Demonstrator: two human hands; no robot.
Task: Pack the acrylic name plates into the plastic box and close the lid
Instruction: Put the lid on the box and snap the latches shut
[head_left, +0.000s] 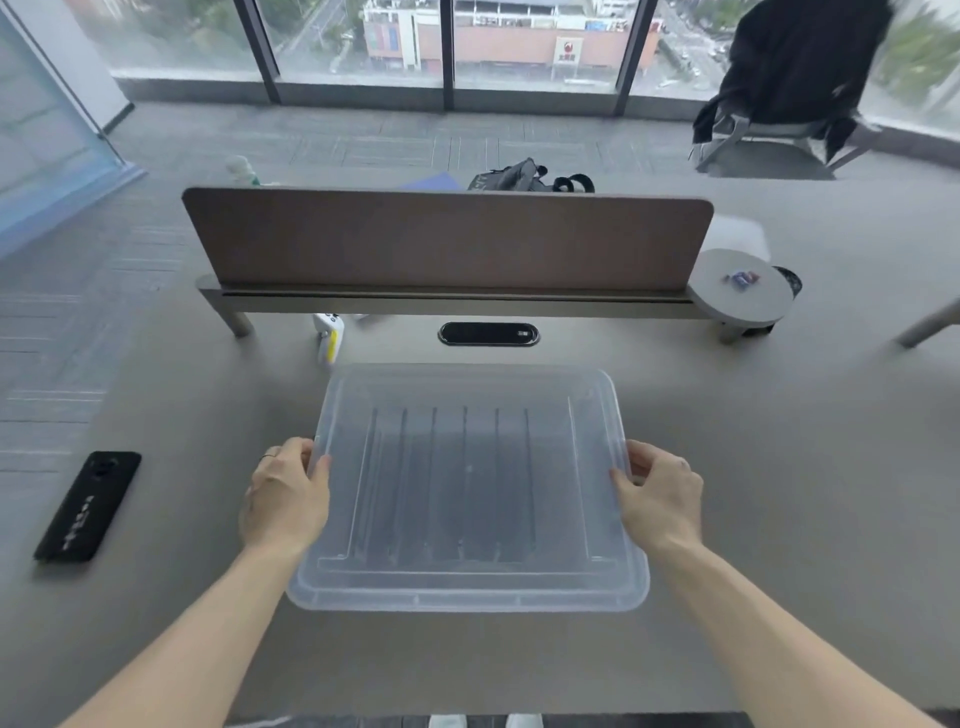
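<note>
On the counter (779, 467) before us, our left hand (284, 499) and right hand (660, 499) grip the side edges of the lid (467, 587) over the plastic box, so we should lower it level and press evenly.

Under the frosted lid (467, 488), dark upright slats show only as blurred streaks, so the plates cannot be counted. The fingers of the left hand (284, 499) and the right hand (662, 496) curl out of sight beneath the lid's rim. Both forearms run off the bottom edge. The print on the black phone (88, 506) is unreadable.
</note>
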